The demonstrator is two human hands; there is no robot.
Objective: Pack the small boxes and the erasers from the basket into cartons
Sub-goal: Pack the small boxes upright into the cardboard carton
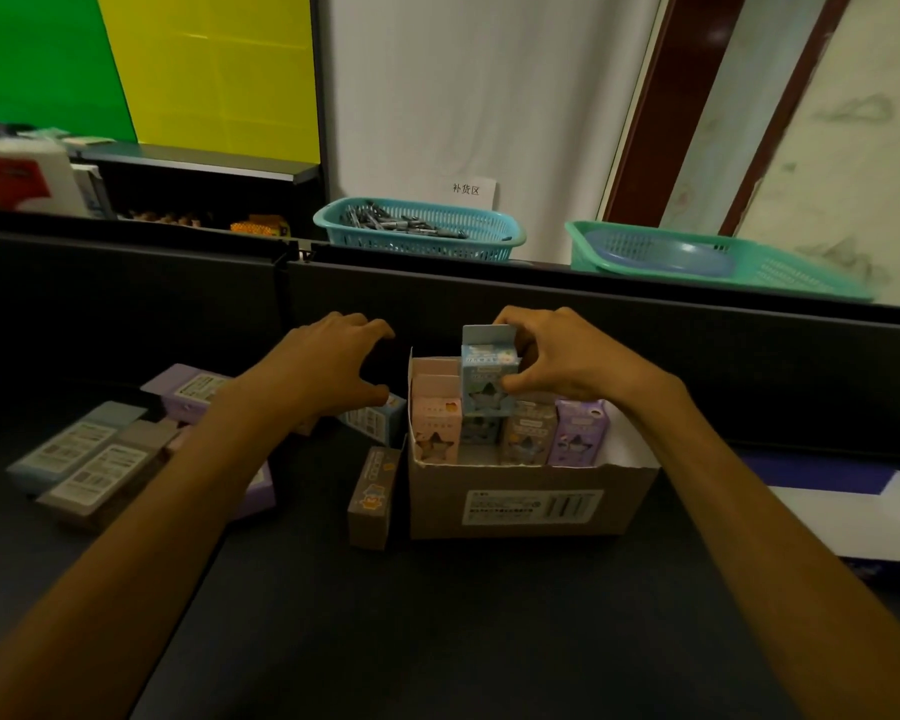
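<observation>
Carton (531, 504) on worktop (437, 641), open, part filled. Front row of 4 small boxes upright inside: pink (436, 426), 1 dark and half hidden under the blue, brown (528, 433), purple (578, 431); more pink behind. Right hand (557, 363) pinching blue box (489, 387), upright, raised over the row, not yet seated. Left hand (333, 366) spread wide, holding nothing, hovering beside carton over loose stock.

Still outside: brown box (372, 504) leaning on carton's left wall, blue one (380, 420) under left hand, purple (193, 389), 2 long packs (89, 459) further left, another purple partly hidden by forearm. Erasers not told apart from boxes. Room left at carton's right end. Roughly half done, by the look of it; at least 6 items left to load. 2 green baskets (422, 228) on ledge behind, 1 with pens.
</observation>
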